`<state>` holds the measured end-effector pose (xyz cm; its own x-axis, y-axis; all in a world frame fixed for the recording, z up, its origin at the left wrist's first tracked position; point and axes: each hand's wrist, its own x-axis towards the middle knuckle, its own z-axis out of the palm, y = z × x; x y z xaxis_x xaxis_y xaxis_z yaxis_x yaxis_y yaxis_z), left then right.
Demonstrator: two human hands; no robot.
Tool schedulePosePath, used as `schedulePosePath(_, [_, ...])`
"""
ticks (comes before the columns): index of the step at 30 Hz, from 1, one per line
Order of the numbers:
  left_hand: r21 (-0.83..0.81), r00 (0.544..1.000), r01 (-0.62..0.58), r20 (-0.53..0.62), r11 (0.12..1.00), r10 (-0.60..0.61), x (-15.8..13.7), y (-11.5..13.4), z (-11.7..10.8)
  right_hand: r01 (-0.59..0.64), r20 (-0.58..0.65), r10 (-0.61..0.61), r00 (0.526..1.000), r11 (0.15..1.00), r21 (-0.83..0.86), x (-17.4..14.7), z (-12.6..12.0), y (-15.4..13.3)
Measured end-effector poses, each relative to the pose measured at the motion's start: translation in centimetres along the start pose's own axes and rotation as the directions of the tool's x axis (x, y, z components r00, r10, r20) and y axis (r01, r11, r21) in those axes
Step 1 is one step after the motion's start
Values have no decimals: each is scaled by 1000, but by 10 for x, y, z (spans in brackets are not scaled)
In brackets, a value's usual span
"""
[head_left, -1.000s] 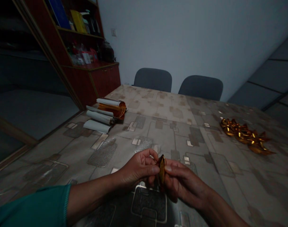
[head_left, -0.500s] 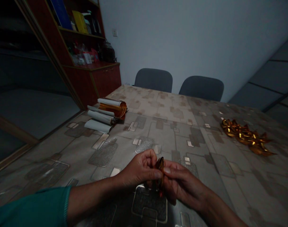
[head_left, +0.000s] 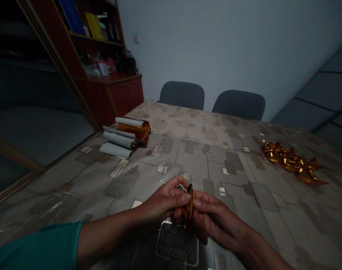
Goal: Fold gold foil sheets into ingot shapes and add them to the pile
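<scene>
A small folded piece of shiny gold foil paper (head_left: 190, 206) stands upright between my hands, narrow edge toward me, above the near side of the table. My left hand (head_left: 171, 198) pinches it from the left, thumb across its upper part. From the right, my right hand (head_left: 212, 213) grips the same piece between thumb and fingers. Some fingertips behind the foil are hidden. On the right of the table lies a row of folded gold foil pieces (head_left: 293, 161), pointed at the ends and boat-like in shape.
Curled stacks of gold and white paper sheets (head_left: 118, 137) rest at the table's left. A patterned cloth (head_left: 187, 146) covers the table. Two grey chairs (head_left: 182, 94) stand behind it by the wall. A red-brown cabinet (head_left: 126, 93) with shelves is at the back left.
My left thumb has moved up along the foil, and its index finger has shifted at the top edge. The foil piece has turned slightly and looks narrower. The right hand has barely moved.
</scene>
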<state>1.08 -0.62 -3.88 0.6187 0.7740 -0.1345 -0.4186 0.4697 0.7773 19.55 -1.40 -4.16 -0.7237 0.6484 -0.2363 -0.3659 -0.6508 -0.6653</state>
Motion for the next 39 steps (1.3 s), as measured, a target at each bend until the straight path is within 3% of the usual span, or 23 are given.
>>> schedulePosePath(4, [-6, 999, -43, -5, 999, 43, -1, -2, 3, 9, -11, -10, 1000, 1000, -8, -1, -1, 1])
schedulePosePath(12, [-20, 997, 22, -75, 1000, -23, -1, -3, 1, 38, -58, -39, 998, 999, -25, 1, 0, -1])
schedulePosePath(19, [-32, 999, 26, -38, 999, -27, -1, -2, 3, 32, -56, -36, 998, 997, -71, -2, 3, -3])
schedulePosePath(26, [141, 989, -41, -133, 989, 59, -1, 0, 3, 97, -21, -100, 995, 989, -112, 0, 5, -1])
schedulePosePath(33, [248, 977, -55, -185, 967, 103, 1, -1, 3, 152, -85, -179, 980, 955, -253, 0, 11, 1])
schedulePosePath(39, [247, 976, -38, -196, 968, 89, 0, -1, 5, 103, -80, -129, 988, 957, -273, 0, 10, -2])
